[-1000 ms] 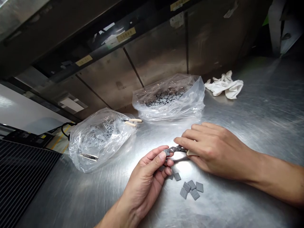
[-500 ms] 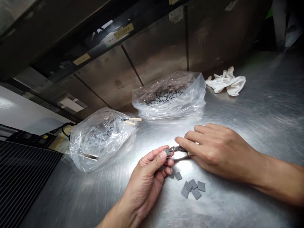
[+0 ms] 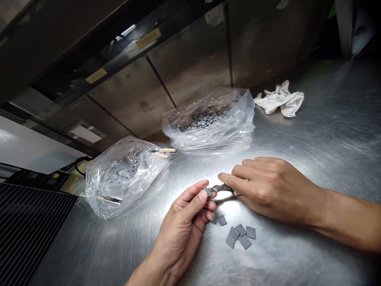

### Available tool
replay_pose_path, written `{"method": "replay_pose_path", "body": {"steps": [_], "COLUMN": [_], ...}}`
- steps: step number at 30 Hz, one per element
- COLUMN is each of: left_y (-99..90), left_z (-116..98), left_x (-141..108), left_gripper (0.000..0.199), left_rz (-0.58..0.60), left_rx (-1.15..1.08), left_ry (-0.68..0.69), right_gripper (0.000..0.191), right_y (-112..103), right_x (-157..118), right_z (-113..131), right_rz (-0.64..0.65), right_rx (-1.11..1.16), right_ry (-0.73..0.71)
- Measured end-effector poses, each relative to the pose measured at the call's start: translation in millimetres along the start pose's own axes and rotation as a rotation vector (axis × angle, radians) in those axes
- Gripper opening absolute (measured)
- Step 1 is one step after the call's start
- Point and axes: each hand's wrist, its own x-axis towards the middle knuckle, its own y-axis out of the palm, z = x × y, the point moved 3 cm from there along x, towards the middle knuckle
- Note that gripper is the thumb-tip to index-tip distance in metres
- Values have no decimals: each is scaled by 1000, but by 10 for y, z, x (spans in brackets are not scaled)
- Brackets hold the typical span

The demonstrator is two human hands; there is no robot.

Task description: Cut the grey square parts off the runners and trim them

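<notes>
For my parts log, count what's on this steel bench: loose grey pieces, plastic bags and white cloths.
Loose grey pieces: 7 in clear view
Clear plastic bags: 2
Crumpled white cloths: 1
Total: 10
Pieces inside the bags are not counted.

A small grey ridged tile [image 3: 208, 192], flat and nearly square, is pinched between the thumb and forefinger of the left hand [image 3: 178, 226], right at the end of a short dark metal strip of jointed links [image 3: 222, 188]. The strip lies roughly level, its other end held in the fingers of the right hand [image 3: 274, 190], where a pale piece [image 3: 237, 192] shows. What exactly it is stays too small to tell. Below, on the steel, lie loose tiles of the same kind: a cluster of five [image 3: 239, 235], some overlapping, and two more [image 3: 222, 220] just under the left hand, all flat and askew.
</notes>
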Motion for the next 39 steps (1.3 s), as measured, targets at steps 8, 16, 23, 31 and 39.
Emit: {"method": "replay_pose_path", "body": {"steps": [8, 16, 23, 31, 39], "left_y": [32, 26, 19, 30, 9], "left_z": [1, 3, 16, 8, 10], "left_x": [-8, 0, 5, 4, 20], "left_gripper": [24, 24, 25, 23, 27], "left_rz": [-9, -2, -22, -44, -53], "left_rx": [-28, -34, -34, -6, 7], "left_ry": [4, -2, -12, 7, 18], "right_gripper": [14, 12, 11, 13, 14], "right_y": [12, 3, 5, 3, 9], "right_x": [-8, 13, 19, 31, 14], "right_z": [27, 38, 49, 57, 68], "right_rz": [14, 28, 7, 53, 57], "right_rx": [63, 92, 48, 58, 35], "right_ry": [89, 112, 91, 112, 101]}}
